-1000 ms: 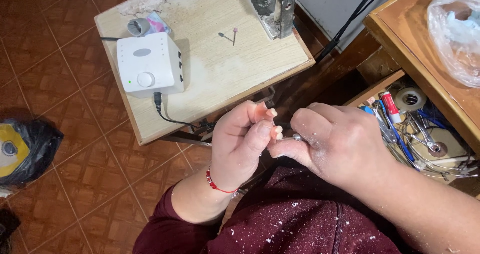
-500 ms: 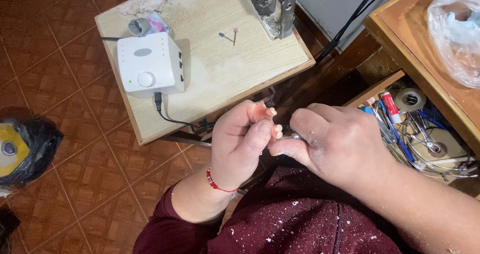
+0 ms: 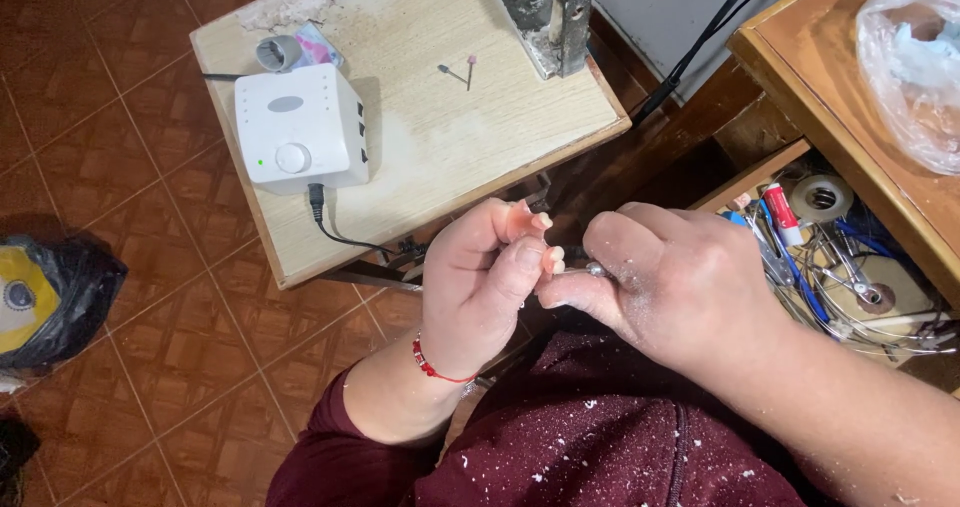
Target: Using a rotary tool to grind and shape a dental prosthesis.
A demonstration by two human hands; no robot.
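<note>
While both hands meet just below the near edge of the small wooden table [image 3: 420, 157], the scene reads like this:

Left hand: the left hand [image 3: 480, 277] is curled, fingertips [image 3: 540, 222] pinched toward the right hand; what it pinches is too small to tell, so I cannot tell whether it grips anything.

Right hand: the right hand [image 3: 680, 287] is clenched around a slim metal handpiece [image 3: 590, 269], whose tip pokes out toward the left fingertips.

Handpiece position: just in front of the table's near edge, between the two hands, touching or nearly touching the left fingers.

Control box: a white control box [image 3: 300, 132] sits on the table's left part, a green light showing, its black cable [image 3: 340, 229] running off the near edge.

Spare bits: two small grinding bits [image 3: 460, 70] lie at the table's middle, well apart from the hands.

Progress: white dust lies on the right hand and on the maroon sweater [image 3: 600, 437], so by my judgement grinding is well under way; how much is left cannot be told.

Right of the table: an open drawer [image 3: 850, 267] holds tape, pens and wires.

Left of the table: a black bag [image 3: 50, 297] lies on the tiled floor.
</note>
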